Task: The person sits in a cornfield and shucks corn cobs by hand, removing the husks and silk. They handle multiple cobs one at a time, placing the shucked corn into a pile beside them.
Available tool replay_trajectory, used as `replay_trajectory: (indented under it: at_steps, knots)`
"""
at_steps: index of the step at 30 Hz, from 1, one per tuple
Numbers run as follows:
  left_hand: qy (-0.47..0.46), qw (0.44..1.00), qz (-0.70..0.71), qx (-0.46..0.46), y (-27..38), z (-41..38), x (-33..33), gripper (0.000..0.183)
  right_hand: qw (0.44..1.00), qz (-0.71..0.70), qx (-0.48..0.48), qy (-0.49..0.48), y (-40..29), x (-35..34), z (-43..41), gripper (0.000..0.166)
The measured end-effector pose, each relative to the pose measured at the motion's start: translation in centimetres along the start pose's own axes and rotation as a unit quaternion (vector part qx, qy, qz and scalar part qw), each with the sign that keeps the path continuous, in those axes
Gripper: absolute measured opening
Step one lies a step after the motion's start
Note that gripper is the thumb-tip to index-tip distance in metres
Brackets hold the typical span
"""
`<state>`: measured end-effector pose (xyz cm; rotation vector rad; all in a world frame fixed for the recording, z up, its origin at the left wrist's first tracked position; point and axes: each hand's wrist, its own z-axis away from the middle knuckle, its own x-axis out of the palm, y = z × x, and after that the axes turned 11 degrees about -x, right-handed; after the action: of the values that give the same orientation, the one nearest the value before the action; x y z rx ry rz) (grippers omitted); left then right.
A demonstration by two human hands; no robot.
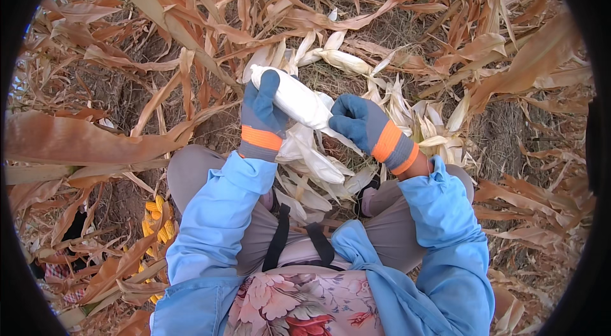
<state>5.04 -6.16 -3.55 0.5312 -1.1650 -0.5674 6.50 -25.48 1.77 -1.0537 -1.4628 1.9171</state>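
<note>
An ear of maize point(298, 97), still wrapped in pale husk, lies tilted across my left hand point(263, 104). That hand grips its upper-left end, the thumb over the husk. At the ear's lower-right end, the curled fingers of my right hand point(355, 121) pinch the husk, and a pale strip of it point(343, 139) hangs below them. Both hands wear blue-grey work gloves with orange cuff bands. Kernels are hidden by the husk. Loose pale husks point(315, 164) lie on the ground under my hands, between my bent legs.
Husked yellow maize ears point(160, 221) are piled on the ground by my left knee. More peeled husks point(394, 102) lie ahead and to the right. Dry maize stalks point(172, 35) and long brown leaves point(90, 138) crowd in around me, some reaching close to my left arm.
</note>
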Motion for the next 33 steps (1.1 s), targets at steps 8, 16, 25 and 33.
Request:
replay_trajectory:
  at_steps: [8, 16, 25, 33]
  knots:
    - [-0.032, 0.998, 0.059, -0.008, -0.4, -0.2, -0.5, 0.038, 1.0, 0.025, 0.016, 0.002, 1.5, 0.3, -0.3, 0.024]
    - [-0.015, 0.998, 0.057, -0.006, -0.8, -0.1, -0.4, 0.036, 0.999, 0.043, 0.015, -0.014, 0.9, 0.4, 0.0, 0.025]
    - [-0.049, 0.998, 0.042, -0.02, -0.9, 0.1, -0.7, 0.032, 0.998, 0.057, 0.01, 0.006, 1.6, 1.0, 0.1, 0.027]
    - [-0.057, 0.996, 0.063, -0.027, -1.5, -0.1, -1.1, 0.029, 0.998, 0.064, -0.016, 0.005, 3.0, 1.1, 0.0, 0.025]
